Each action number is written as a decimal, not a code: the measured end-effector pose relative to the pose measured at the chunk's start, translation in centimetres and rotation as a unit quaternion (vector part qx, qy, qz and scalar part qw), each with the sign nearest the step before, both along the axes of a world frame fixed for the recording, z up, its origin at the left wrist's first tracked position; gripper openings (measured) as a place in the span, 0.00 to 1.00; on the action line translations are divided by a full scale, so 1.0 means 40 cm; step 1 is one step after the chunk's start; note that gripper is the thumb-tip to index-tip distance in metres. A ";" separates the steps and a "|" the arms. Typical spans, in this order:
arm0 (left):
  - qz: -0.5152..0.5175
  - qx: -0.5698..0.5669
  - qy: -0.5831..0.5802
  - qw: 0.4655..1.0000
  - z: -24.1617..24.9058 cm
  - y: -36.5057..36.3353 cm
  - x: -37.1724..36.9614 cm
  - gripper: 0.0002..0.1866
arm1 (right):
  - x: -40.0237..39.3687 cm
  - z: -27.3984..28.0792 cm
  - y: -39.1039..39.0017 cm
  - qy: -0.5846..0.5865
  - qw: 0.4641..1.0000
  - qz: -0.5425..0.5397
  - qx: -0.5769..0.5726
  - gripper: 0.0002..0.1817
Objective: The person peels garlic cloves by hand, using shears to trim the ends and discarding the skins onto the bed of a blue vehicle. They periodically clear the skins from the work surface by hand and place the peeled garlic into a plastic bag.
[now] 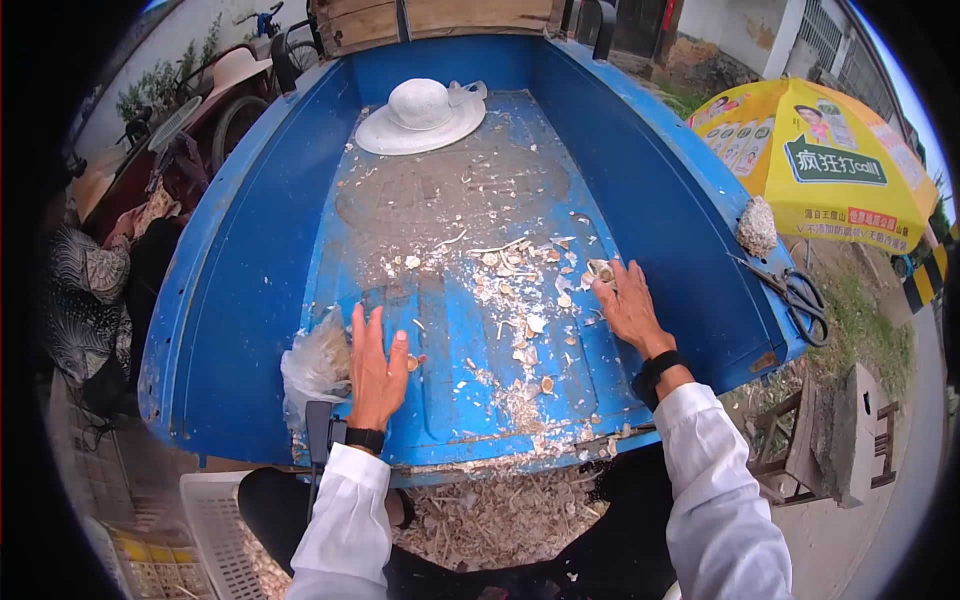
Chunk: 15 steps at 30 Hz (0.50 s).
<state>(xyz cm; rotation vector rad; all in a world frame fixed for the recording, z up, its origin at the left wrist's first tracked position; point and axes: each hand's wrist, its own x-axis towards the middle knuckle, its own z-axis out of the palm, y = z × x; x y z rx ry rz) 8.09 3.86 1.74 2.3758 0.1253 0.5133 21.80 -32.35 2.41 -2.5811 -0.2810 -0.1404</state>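
Observation:
My left hand (378, 368) is over the near left of a blue cart bed (455, 375), fingers apart, holding nothing, beside a crumpled clear plastic bag (318, 368). Farther right, my right hand (630, 308) has its fingers spread near the right side wall. A small pale, round piece (600, 270) lies at its fingertips; whether they touch it is unclear. Dry husks and crumbs (520, 325) are scattered between the hands and up the bed. A white sun hat (420, 117) rests at the far end.
Black-handled scissors (803, 300) and a whitish lump (757, 226) sit on the right wall's rim. Beyond stands a yellow umbrella (815, 160). Below the bed's near edge are a white plastic basket (215, 530) and a heap of husks (500, 520). Another person (95, 290) is at the left.

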 end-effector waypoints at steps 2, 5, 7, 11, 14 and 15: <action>0.034 0.044 0.023 0.998 -0.029 0.056 0.048 0.33 | 0.080 -0.044 0.024 0.038 0.996 -0.022 -0.076 0.39; 0.020 0.029 0.041 0.999 -0.044 0.037 0.128 0.33 | 0.123 -0.065 0.118 0.088 0.989 0.047 -0.106 0.40; 0.017 0.021 0.048 0.998 -0.052 0.002 0.209 0.33 | 0.062 -0.041 0.173 0.114 0.985 0.099 -0.082 0.41; 0.052 0.111 0.030 0.992 -0.081 0.037 0.369 0.33 | 0.133 0.029 0.181 0.108 0.982 0.154 0.037 0.40; 0.095 0.159 0.065 0.980 -0.111 0.062 0.460 0.33 | 0.269 -0.047 0.132 0.054 0.996 0.042 -0.064 0.41; 0.092 0.192 0.100 0.972 -0.104 0.054 0.475 0.33 | 0.288 -0.081 0.119 0.047 0.991 -0.007 -0.123 0.41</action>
